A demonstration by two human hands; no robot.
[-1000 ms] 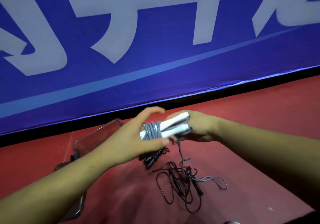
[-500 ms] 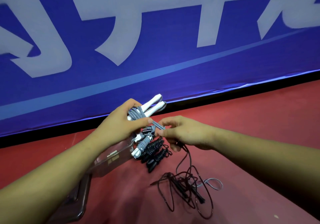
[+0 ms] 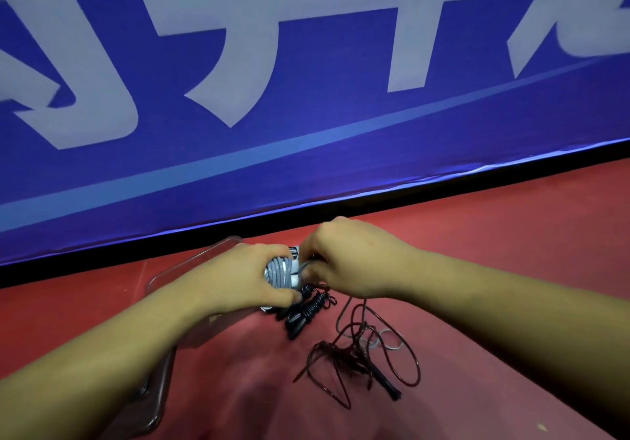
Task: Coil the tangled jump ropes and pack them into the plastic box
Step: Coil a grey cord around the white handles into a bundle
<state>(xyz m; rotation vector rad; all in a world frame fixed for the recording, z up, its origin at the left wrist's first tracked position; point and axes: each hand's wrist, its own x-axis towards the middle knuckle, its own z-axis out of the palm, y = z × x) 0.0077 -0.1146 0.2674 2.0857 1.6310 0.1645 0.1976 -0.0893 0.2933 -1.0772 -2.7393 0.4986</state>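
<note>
Gripping the grey coiled jump rope with white handles point(image 3: 280, 271), our left hand point(image 3: 238, 277) has its fingers curled round the bundle. Our right hand point(image 3: 351, 259) meets it from the other side with bent fingertips that pinch the last grey turn. We cannot tell whether the tail is tucked in yet. We judge this the weak point: if the pinch slips before the end is locked, the stiff turns may spring open and the coil will loosen in our palm.

Just below both hands, the black coiled jump rope point(image 3: 305, 310) lies on the red floor point(image 3: 477, 235), close enough for a dropped grey loop to snag it. Under our right wrist a thin cord rises from the dark tangled jump rope point(image 3: 354, 361) further out. Whether our right hand holds it is hidden, but swinging that hand away could drag the tangle along or pull it tighter.

Under and beyond our left hand sits the clear rectangular plastic box point(image 3: 218, 247). Its see-through wall is hard to read, so we risk catching a handle on the rim, and the bundle may tip out rather than settle inside.
</note>
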